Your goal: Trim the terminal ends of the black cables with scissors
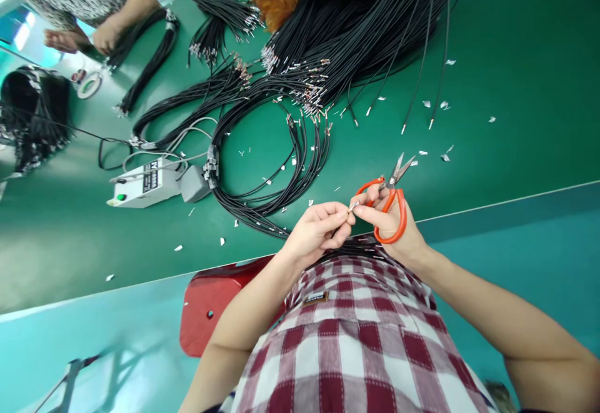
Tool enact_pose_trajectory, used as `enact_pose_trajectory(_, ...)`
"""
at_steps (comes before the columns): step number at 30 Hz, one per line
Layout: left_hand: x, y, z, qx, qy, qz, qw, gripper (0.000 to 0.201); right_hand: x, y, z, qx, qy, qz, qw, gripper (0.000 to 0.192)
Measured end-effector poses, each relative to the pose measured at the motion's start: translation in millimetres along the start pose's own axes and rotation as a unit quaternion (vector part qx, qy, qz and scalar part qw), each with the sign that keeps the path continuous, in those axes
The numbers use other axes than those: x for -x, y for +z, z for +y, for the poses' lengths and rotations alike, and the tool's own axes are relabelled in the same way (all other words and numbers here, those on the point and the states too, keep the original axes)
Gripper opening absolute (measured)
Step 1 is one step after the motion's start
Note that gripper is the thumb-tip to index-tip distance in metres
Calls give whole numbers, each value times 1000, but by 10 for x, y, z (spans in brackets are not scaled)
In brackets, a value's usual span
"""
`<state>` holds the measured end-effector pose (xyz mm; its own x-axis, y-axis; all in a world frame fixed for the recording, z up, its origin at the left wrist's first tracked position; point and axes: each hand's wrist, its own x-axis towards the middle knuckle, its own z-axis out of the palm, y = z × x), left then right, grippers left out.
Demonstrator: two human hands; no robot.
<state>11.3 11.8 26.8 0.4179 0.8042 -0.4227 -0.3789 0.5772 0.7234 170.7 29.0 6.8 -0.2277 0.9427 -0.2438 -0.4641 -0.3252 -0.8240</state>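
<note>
Scissors (390, 197) with orange handles hang off the right hand (391, 222), looped over the fingers so the blades point up and away, slightly parted and cutting nothing; parked that way, the thumb and forefinger are free to pinch. Both hands meet just above the edge of the green table (515, 88). The left hand (319, 228) is curled, fingertips pressed together on a thin black wire (355, 205), and the right fingertips close on its small metal end, so the tip is gripped from both sides, close to the person's chest where it is easy to see. The rest of that wire seems to run down toward the lap, though I cannot follow it. Coiled bundles of black cable (262, 169) lie within reach on the table, trimmed silver scraps (443, 105) scattered about them. A white control box (143, 183) sits to the left, and another person's hands (89, 38) work at the far corner.
</note>
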Motion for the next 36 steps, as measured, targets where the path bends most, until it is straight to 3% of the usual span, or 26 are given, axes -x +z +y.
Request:
enact_pose_trajectory(3, -17, -86, 35, 35, -70, -68, 995, 30, -57, -56, 14, 11, -1, -55, 998, 40)
enact_pose_trajectory(8, -22, -182, 77, 22, -182, -169, 968, 33, -220, -222, 51, 1, 53, -269, 962, 44)
enact_pose_trajectory(11, 11, -149, 102, -24, -182, -148, 972, 33, -282, -280, -18, 57, 34, -327, 943, 41)
enact_pose_trajectory(15, 53, -26, 95, -56, -107, -38, 992, 33, -285, -275, -270, 232, -91, -297, 922, 29)
enact_pose_trajectory(17, 37, 25, 55, -54, -71, 12, 996, 35, -265, -255, -382, 353, -183, -281, 874, 20)
enact_pose_trajectory(20, -40, 48, -20, -32, 1, 84, 996, 39, -222, -225, -418, 507, -295, -296, 754, 11)
enact_pose_trajectory(22, -92, 33, -44, -15, 48, 122, 991, 39, -200, -222, -359, 530, -330, -318, 713, 12)
enact_pose_trajectory(24, -113, 15, -36, -4, 70, 135, 988, 38, -209, -252, -289, 510, -333, -294, 737, 12)
enact_pose_trajectory(25, -110, 11, -25, -2, 71, 134, 988, 38, -234, -284, -266, 491, -327, -248, 769, 11)
enact_pose_trajectory(27, -81, 15, -2, -2, 70, 126, 990, 37, -329, -380, -258, 465, -311, -91, 824, 9)
enact_pose_trajectory(28, -63, 23, 5, -5, 73, 124, 990, 37, -391, -440, -272, 473, -301, 1, 828, 10)
enact_pose_trajectory(30, -33, 43, 2, -11, 87, 127, 988, 38, -512, -558, -310, 556, -270, 126, 776, 13)
enact_pose_trajectory(32, -19, 58, -17, -17, 101, 133, 986, 37, -581, -633, -327, 630, -242, 160, 721, 11)
enact_pose_trajectory(33, -18, 61, -30, -21, 105, 134, 985, 36, -585, -642, -319, 638, -239, 156, 715, 10)
enact_pose_trajectory(34, -21, 62, -43, -26, 106, 133, 985, 36, -568, -630, -300, 621, -242, 145, 732, 10)
enact_pose_trajectory(36, -28, 57, -67, -36, 106, 126, 986, 34, -486, -549, -245, 526, -237, 99, 811, 10)
